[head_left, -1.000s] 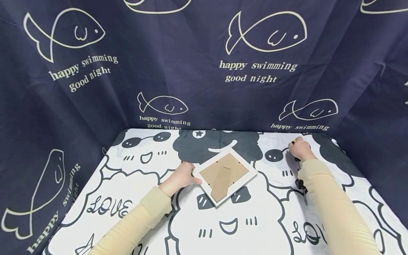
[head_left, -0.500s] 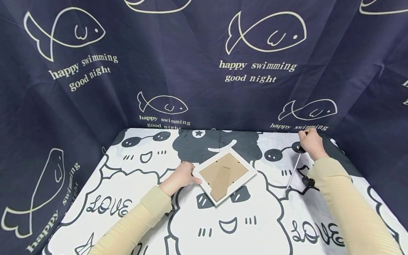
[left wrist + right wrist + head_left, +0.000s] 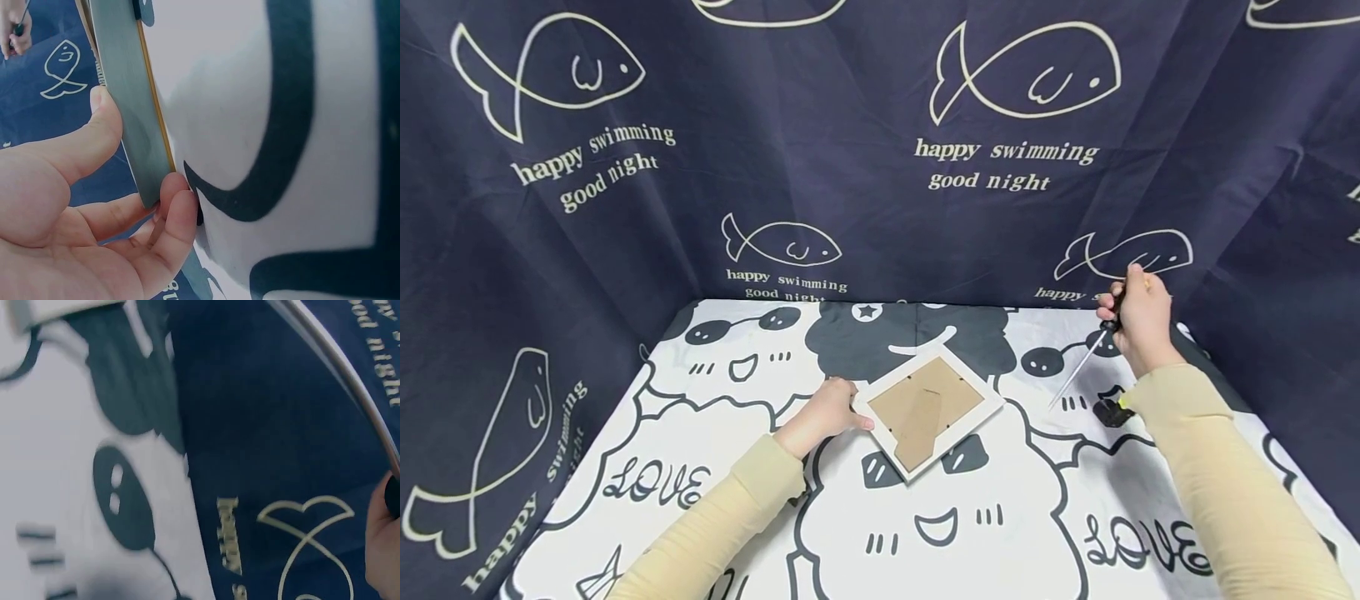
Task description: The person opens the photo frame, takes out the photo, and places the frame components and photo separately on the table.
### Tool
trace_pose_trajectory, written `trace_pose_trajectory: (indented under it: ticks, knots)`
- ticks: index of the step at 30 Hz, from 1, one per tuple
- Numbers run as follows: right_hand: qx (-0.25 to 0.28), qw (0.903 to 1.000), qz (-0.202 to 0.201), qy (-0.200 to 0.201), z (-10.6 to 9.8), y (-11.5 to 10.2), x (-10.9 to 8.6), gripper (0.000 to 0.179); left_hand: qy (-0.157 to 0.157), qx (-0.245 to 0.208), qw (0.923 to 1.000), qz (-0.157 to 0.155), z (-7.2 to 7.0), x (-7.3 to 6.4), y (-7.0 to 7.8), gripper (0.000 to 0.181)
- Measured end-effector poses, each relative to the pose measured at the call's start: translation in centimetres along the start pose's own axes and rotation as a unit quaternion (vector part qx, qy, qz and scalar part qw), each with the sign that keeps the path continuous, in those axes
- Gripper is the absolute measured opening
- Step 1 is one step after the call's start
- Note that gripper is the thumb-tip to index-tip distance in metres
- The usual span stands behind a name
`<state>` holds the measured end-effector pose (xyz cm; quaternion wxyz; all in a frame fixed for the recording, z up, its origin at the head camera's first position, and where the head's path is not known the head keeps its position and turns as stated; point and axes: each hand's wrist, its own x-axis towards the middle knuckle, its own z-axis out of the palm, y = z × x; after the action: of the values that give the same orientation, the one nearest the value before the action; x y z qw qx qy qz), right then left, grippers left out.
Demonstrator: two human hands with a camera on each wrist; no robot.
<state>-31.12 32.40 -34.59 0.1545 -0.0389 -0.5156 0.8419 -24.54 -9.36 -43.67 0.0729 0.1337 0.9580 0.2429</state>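
A white picture frame (image 3: 961, 395) lies at an angle, brown backing and folded stand facing up, in the middle of the table. My left hand (image 3: 827, 414) holds it by the left corner. In the left wrist view, the thumb and fingers of that left hand (image 3: 94, 231) pinch the edge of the frame (image 3: 130, 119). On the right, my right hand (image 3: 1146, 323) grips the dark handle of a screwdriver (image 3: 1081, 365) raised above the table, its metal shaft slanting down and left. The right wrist view shows that screwdriver's shaft (image 3: 350, 375) close up.
Beside my right forearm sits a small black-and-yellow object (image 3: 1109, 412), partly covered by the sleeve, resembling a tape measure. A cloth (image 3: 1000, 550) with cartoon sheep covers the table. Dark blue curtains (image 3: 880, 150) with fish prints hang behind and along both sides.
My right hand has risen from the table's far right, lifting the screwdriver off the cloth and turning it so the shaft points down-left. My left hand and the picture frame have stayed put.
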Motion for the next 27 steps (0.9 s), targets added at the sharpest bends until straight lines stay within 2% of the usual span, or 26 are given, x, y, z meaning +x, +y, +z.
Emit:
trace_pose_trajectory:
  ticks: [4,7,10,14,18,23,27]
  knots:
    - [0.104,0.994,0.024,0.021,0.7,-0.6,-0.4,0.03,-0.002,-0.008,1.0,-0.005,0.0,0.0,0.0,0.043]
    - [0.189,0.9804,0.049,0.024,1.2,-1.0,-0.9,0.03,-0.001,-0.011,0.9999,-0.007,0.1,0.1,0.0,0.041]
    - [0.272,0.9589,0.077,0.025,1.6,-1.3,-1.5,0.034,0.0,-0.011,0.9999,-0.008,0.2,0.2,-0.1,0.039]
    - [0.365,0.9226,0.121,0.029,1.6,-1.7,-2.1,0.042,0.001,-0.006,1.0,-0.004,0.2,0.3,-0.2,0.04]
    - [0.435,0.8871,0.148,0.043,1.3,-1.9,-2.6,0.05,0.002,-0.004,1.0,-0.001,0.2,0.4,-0.2,0.04]
    - [0.502,0.853,0.131,0.056,0.8,-1.5,-3.5,0.049,-0.001,-0.004,1.0,-0.002,0.2,0.5,-0.4,0.04]
    - [0.536,0.8351,0.109,0.059,0.6,-0.8,-4.3,0.037,-0.003,-0.006,1.0,-0.004,0.2,0.4,-0.4,0.041]
